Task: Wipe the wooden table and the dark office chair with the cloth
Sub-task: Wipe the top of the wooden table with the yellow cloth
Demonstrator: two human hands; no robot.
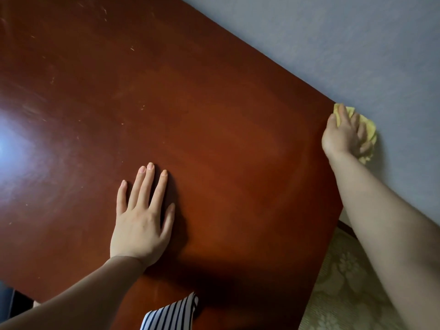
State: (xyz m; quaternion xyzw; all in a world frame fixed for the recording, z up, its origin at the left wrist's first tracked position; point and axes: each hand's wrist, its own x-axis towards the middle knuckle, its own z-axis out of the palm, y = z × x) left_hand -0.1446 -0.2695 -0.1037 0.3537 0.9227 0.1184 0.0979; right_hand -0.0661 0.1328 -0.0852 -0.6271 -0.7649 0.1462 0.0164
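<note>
Blue-grey wall (333,44), floral-patterned flooring (345,282) and striped fabric (171,313) show.

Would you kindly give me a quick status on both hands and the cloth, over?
Left hand flat on table, open. Right hand gripping yellow cloth at table's far right corner, beside wall. Nothing seen blocking the cloth.

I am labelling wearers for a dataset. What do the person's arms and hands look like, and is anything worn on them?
The left forearm and right forearm are bare, no sleeves in view. The left hand and right hand show no gloves, rings or watch. The left nails look short and unpainted.
</note>
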